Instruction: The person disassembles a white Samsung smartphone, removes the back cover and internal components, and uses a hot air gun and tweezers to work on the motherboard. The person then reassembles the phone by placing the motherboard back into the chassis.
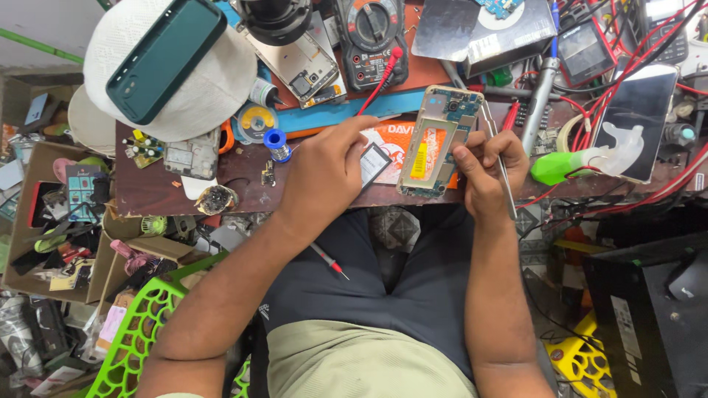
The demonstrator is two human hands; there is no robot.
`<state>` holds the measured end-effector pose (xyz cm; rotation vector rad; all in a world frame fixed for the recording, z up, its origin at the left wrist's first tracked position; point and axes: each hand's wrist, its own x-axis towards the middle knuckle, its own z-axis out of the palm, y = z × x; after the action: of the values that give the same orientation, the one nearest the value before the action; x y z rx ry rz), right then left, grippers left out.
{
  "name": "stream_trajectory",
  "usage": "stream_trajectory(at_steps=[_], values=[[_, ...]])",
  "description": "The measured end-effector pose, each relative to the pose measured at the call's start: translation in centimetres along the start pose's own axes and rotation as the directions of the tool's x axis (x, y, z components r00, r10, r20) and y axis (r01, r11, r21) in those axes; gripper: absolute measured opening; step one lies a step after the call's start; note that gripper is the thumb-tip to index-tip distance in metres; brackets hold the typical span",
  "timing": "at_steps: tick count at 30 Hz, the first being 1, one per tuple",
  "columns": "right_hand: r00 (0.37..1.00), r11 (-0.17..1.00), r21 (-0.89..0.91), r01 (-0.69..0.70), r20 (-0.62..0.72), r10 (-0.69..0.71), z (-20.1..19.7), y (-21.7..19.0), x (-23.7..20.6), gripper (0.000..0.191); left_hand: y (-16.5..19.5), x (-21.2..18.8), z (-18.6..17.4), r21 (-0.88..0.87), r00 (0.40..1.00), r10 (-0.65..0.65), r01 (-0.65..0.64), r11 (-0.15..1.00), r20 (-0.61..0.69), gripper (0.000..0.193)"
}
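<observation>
An opened phone body with a yellow label and bare circuit board lies on the brown workbench. My right hand touches its right edge and grips thin metal tweezers. My left hand rests at the bench's front edge, fingers curled, next to a small dark rectangular part just left of the phone body. Whether the left hand holds anything is hidden by the fingers. A red probe lies on my lap.
A multimeter with red leads, a second opened phone, a solder spool and a white hat carrying a green-cased phone crowd the bench. A green squeeze bottle sits right. Boxes of parts stand left.
</observation>
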<state>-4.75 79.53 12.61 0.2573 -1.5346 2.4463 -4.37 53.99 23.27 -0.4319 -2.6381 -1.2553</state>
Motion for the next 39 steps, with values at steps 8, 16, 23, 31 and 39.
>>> stream_trajectory(at_steps=[8, 16, 23, 31, 39], values=[[1.000, 1.000, -0.024, 0.017, 0.011, -0.017, 0.3, -0.2, -0.1, 0.041, -1.0, -0.2, 3.1, -0.389, 0.982, 0.084, -0.012, 0.921, 0.169, 0.048], [1.000, 0.991, -0.133, 0.002, 0.006, -0.002, 0.3, -0.4, 0.0, 0.040, -4.2, -0.1, 4.4, -0.502, 0.963, 0.137, -0.002, 0.865, 0.232, 0.066], [1.000, 0.993, -0.119, -0.001, 0.005, 0.001, -0.1, 0.1, -0.1, 0.035, -4.9, 0.1, 4.3, -0.594, 0.930, 0.097, 0.144, 0.791, 0.354, 0.078], [0.999, 0.994, -0.112, 0.014, 0.032, -0.010, 0.2, 0.3, -0.1, 0.032, -4.9, 0.0, 4.1, -0.643, 0.928, 0.084, 0.185, 0.743, 0.364, 0.079], [0.999, 0.992, -0.121, 0.020, 0.039, -0.015, 0.5, 0.2, -0.1, 0.031, -5.3, 0.2, 4.2, -0.640, 0.929, 0.130, 0.132, 0.757, 0.346, 0.076]])
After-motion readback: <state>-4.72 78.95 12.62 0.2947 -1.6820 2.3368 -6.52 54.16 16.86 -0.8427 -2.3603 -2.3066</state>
